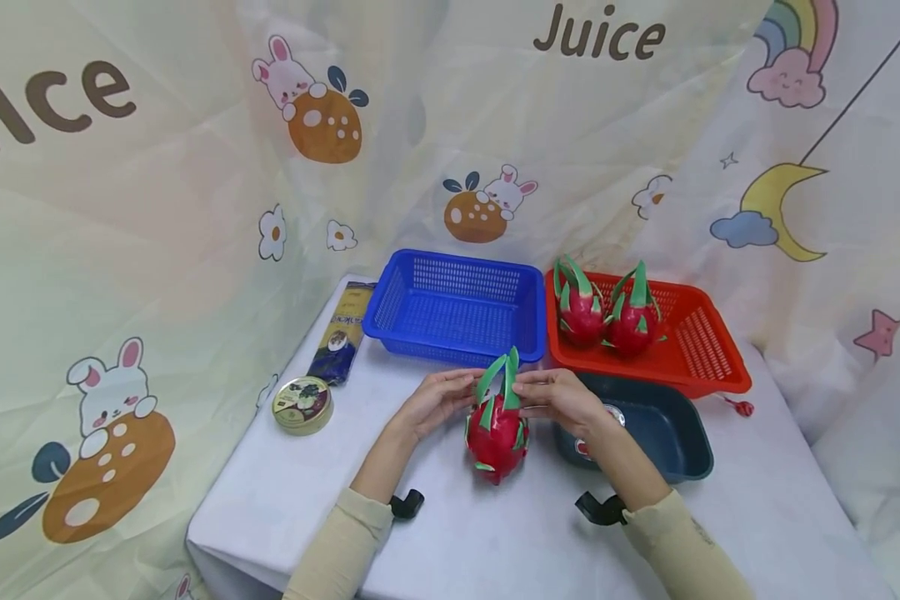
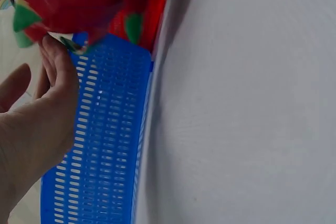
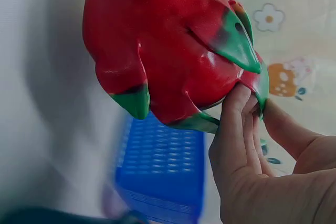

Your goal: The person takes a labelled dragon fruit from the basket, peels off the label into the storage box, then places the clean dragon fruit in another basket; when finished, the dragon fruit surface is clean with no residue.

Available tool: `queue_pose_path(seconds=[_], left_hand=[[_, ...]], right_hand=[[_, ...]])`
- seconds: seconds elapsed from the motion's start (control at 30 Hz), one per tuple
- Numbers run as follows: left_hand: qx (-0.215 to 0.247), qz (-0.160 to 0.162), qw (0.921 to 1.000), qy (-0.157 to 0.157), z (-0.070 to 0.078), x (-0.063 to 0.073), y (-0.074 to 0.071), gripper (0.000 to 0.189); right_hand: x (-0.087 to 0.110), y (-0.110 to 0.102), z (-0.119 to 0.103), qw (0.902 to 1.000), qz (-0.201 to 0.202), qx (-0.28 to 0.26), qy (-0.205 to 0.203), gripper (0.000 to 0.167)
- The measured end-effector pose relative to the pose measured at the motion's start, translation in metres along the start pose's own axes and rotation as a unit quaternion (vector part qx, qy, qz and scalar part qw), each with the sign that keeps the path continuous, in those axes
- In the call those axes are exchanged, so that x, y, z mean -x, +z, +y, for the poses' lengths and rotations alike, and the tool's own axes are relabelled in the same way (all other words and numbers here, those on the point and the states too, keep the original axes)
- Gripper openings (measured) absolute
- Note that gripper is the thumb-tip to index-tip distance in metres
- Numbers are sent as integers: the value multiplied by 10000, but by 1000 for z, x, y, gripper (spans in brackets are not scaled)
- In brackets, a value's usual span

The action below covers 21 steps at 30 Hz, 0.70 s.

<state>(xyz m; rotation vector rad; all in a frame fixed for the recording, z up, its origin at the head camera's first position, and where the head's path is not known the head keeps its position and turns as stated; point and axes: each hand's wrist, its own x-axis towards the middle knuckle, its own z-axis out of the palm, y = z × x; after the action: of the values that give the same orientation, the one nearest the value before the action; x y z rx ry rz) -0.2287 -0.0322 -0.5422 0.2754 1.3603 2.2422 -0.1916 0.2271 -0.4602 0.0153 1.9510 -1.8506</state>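
Observation:
A red dragon fruit [image 1: 497,437] with green-tipped scales is upright between both hands, leafy top upward. My right hand [image 1: 558,398] pinches a green leaf near its top; in the right wrist view, thumb and fingers [image 3: 239,124] meet around the leaf's edge. My left hand [image 1: 438,404] reaches in from the other side, and its fingertips touch the dragon fruit near the leaves. In the left wrist view, the left thumb [image 2: 16,85] stands apart from the fruit. Whether the fruit's bottom touches the white table [image 1: 450,542] is hard to tell.
Behind the hands sits a blue basket [image 1: 457,312]. Two more dragon fruits [image 1: 633,325] lie in the red basket [image 1: 701,333] at right. A dark green basin [image 1: 667,433] stands before it, near a small red lollipop [image 1: 742,407]. At left are a round tin [image 1: 302,406] and a package [image 1: 341,333].

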Motion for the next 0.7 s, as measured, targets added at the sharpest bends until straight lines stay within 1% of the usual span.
queue_pose_path(seconds=[0.1,0.2,0.27,0.33,0.4,0.53,0.7], left_hand=[[224,-21,9997,59,2,-1,0,41],[487,-119,9987,121,5,-3,4,45],[646,-241,9976,92,7,-5,8,47],[796,-331,9963,16,8,-8,13,48],[849,-395,9956,-89,7,-12,18,50],[972,-403,9940,-301,4,-19,30,50],[1289,-463,9897,-409,-2,-30,49,50]], right_hand=[[10,-7,-11,9998,44,-104,-189,38],[21,-19,-23,9984,157,-299,-451,26],[29,-30,-30,9969,221,-405,-639,17],[38,-41,-38,9949,275,-551,-798,14],[45,-52,-45,9926,305,-733,-914,16],[57,-72,-57,9877,317,-1092,-1069,21],[67,-99,-70,9825,426,-1395,-1155,24]])
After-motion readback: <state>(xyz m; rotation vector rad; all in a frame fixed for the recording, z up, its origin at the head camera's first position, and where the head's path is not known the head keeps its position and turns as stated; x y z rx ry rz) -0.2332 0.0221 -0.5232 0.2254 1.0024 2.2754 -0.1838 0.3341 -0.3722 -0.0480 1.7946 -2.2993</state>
